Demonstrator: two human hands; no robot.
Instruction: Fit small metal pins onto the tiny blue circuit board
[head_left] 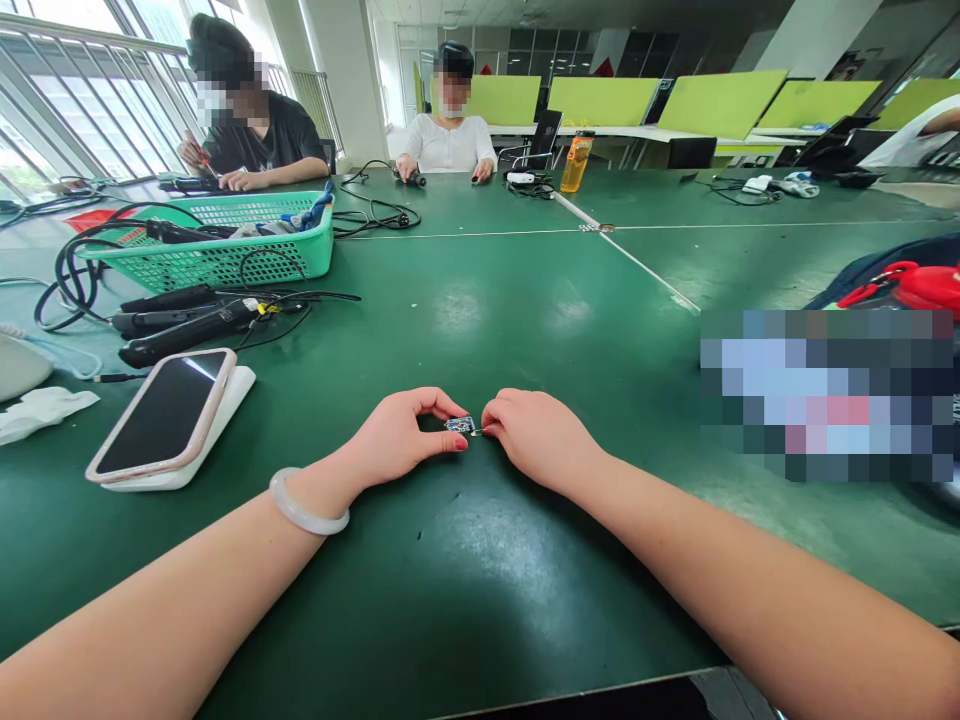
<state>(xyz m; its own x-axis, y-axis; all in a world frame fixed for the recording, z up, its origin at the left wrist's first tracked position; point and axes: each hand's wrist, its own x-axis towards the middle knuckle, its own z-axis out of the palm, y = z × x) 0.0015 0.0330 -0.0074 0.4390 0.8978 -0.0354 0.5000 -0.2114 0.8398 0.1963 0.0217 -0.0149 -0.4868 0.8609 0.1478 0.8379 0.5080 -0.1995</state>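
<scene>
Just above the green tabletop (480, 580), both my hands meet at a small circuit board (460, 425). My left hand (409, 430), with a pale bangle (306, 503) on its wrist, grips the board between thumb and fingers. On the board's right side a tiny light-coloured connector or lead (476, 432) sticks out. My right hand (536, 435) pinches at that piece with thumb and forefinger; its other fingers are curled in. The fingertips partly hide the board's edges, and the exact kind of the small piece is too small to tell.
To the left lie a phone (165, 415) on a white box (232, 400), black handheld tools with cables (187, 330), and a green basket (307, 250). An orange bottle (576, 162) stands far off. A red object (922, 285) is at right. Two people sit across.
</scene>
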